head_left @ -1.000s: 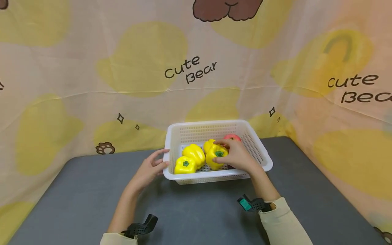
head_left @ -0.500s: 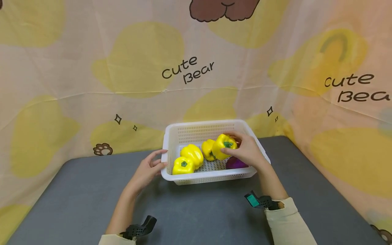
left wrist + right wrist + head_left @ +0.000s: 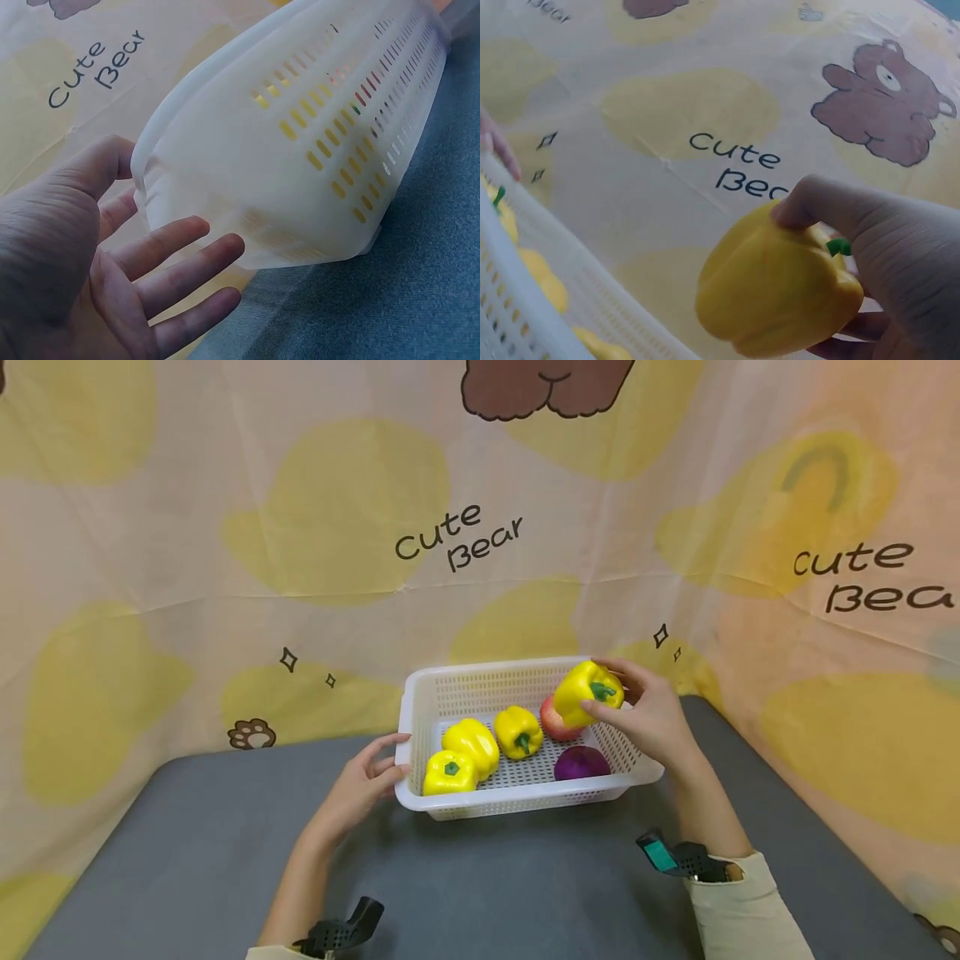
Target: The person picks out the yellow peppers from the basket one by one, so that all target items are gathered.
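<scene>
My right hand (image 3: pixel 656 714) grips a yellow bell pepper (image 3: pixel 581 693) with a green stem, thumb on the near side, above the right end of a white plastic basket (image 3: pixel 517 797). The right wrist view shows this bell pepper (image 3: pixel 776 285) raised over the basket's rim. My left hand (image 3: pixel 363 783) rests at the basket's left end, fingertips at the rim; in the left wrist view its fingers (image 3: pixel 187 277) are spread and fairly straight beside the basket wall (image 3: pixel 217 172). Inside the basket lie yellow bell peppers (image 3: pixel 471 747), a red apple-like fruit (image 3: pixel 557 720) and a purple onion-like item (image 3: pixel 582 763).
The basket stands toward the back of a grey table (image 3: pixel 510 885). Behind it hangs a printed cloth (image 3: pixel 337 543) with bear drawings and lettering. Black wrist mounts (image 3: pixel 341 931) sit on both forearms.
The right hand has lifted the yellow bell pepper and carried it rightward and up, uncovering the red fruit and the purple item. The left hand has stayed at the basket's left rim.
</scene>
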Tool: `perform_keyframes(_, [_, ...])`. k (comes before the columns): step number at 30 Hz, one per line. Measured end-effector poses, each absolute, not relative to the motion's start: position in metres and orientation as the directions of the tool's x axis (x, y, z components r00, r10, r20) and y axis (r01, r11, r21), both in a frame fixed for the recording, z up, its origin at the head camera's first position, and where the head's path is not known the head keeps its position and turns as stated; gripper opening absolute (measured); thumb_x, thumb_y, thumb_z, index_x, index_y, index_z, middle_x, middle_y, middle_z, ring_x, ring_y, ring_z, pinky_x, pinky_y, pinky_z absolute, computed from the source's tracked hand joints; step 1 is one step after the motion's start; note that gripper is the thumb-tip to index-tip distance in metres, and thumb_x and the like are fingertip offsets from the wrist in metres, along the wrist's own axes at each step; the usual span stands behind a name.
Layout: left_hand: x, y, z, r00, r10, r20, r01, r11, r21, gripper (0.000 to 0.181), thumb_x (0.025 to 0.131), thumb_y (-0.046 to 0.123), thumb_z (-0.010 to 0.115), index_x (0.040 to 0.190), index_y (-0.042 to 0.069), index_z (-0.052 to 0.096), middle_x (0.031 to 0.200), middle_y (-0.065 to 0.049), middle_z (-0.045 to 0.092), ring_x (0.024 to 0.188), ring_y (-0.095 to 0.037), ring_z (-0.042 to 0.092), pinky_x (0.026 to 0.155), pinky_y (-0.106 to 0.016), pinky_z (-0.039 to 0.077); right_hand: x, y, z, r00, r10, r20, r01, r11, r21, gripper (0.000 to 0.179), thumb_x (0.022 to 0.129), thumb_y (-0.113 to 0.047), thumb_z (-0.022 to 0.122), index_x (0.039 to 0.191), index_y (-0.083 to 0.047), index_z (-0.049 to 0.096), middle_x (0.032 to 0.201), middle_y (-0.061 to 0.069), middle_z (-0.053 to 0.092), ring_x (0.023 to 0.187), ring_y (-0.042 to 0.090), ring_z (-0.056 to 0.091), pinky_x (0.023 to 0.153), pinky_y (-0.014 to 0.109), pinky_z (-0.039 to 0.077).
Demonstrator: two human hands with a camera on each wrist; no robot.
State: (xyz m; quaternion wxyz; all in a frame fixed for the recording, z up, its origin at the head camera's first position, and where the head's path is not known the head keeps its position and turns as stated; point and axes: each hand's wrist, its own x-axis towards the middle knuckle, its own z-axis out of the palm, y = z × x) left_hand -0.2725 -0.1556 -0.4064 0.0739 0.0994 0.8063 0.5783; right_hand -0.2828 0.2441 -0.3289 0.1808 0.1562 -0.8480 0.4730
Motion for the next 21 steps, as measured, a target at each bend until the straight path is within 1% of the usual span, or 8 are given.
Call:
perform_keyframes(3, [-0.273,-0.155,-0.408,-0.970,0.243,0.000,0.076,0.302,0.950,0.053,0.100,0.023,0.062,0.149,0.014,0.043,0.140,-0.023,0.061,0.106,-0.024,0.070,0.094,-0.040,0.058,-0.278,0.248,-0.319,-0.876,-0.082,0.476,-0.445,0.520,-0.729,0.055,0.087,-0.017,0.078,0.139,-0.011,0.060,0.129,0.015,0.065,0.105,0.022,0.061,0.084,0.008,0.050])
perform_keyframes(7, [-0.273,-0.155,-0.408,-0.973,0.231,-0.003,0.071,0.312,0.947,0.053,0.100,0.023,0.062,0.149,0.014,0.043,0.141,-0.023,0.061,0.108,-0.025,0.070,0.095,-0.042,0.058,-0.272,0.254,-0.309,-0.862,-0.067,0.503,-0.456,0.537,-0.710,0.055,0.087,-0.016,0.079,0.138,-0.011,0.061,0.130,0.014,0.065,0.105,0.013,0.060,0.085,0.007,0.049])
perform_keyframes(11, [-0.273,-0.153,-0.408,-0.972,0.236,-0.004,0.073,0.314,0.947,0.053,0.100,0.022,0.061,0.149,0.014,0.043,0.142,-0.023,0.060,0.109,-0.026,0.070,0.096,-0.043,0.057,-0.265,0.264,-0.309,-0.851,-0.023,0.525,-0.450,0.549,-0.704,0.055,0.087,-0.015,0.079,0.138,-0.010,0.060,0.129,0.013,0.065,0.101,0.002,0.060,0.083,0.007,0.050])
perform_keyframes(14, [-0.273,-0.152,-0.408,-0.969,0.246,-0.002,0.076,0.306,0.949,0.053,0.100,0.022,0.061,0.149,0.013,0.042,0.142,-0.023,0.060,0.109,-0.026,0.070,0.096,-0.043,0.057,-0.261,0.272,-0.313,-0.833,0.018,0.552,-0.448,0.564,-0.694,0.055,0.085,-0.012,0.080,0.137,-0.009,0.061,0.128,0.015,0.065,0.098,-0.006,0.060,0.082,0.005,0.048])
perform_keyframes(18, [-0.272,-0.152,-0.408,-0.971,0.238,-0.001,0.075,0.307,0.949,0.052,0.100,0.022,0.061,0.149,0.013,0.042,0.141,-0.024,0.060,0.107,-0.025,0.070,0.095,-0.042,0.058,-0.263,0.279,-0.316,-0.810,0.063,0.583,-0.447,0.575,-0.685,0.055,0.084,-0.012,0.081,0.136,-0.008,0.062,0.128,0.019,0.065,0.097,-0.007,0.059,0.082,0.004,0.047])
perform_keyframes(21, [-0.272,-0.153,-0.407,-0.973,0.232,0.003,0.078,0.315,0.946,0.052,0.101,0.022,0.061,0.148,0.013,0.042,0.140,-0.023,0.061,0.106,-0.024,0.070,0.094,-0.040,0.058,-0.266,0.282,-0.315,-0.811,0.085,0.579,-0.437,0.569,-0.696,0.055,0.085,-0.013,0.080,0.137,-0.009,0.062,0.129,0.018,0.065,0.098,-0.005,0.059,0.083,0.004,0.047])
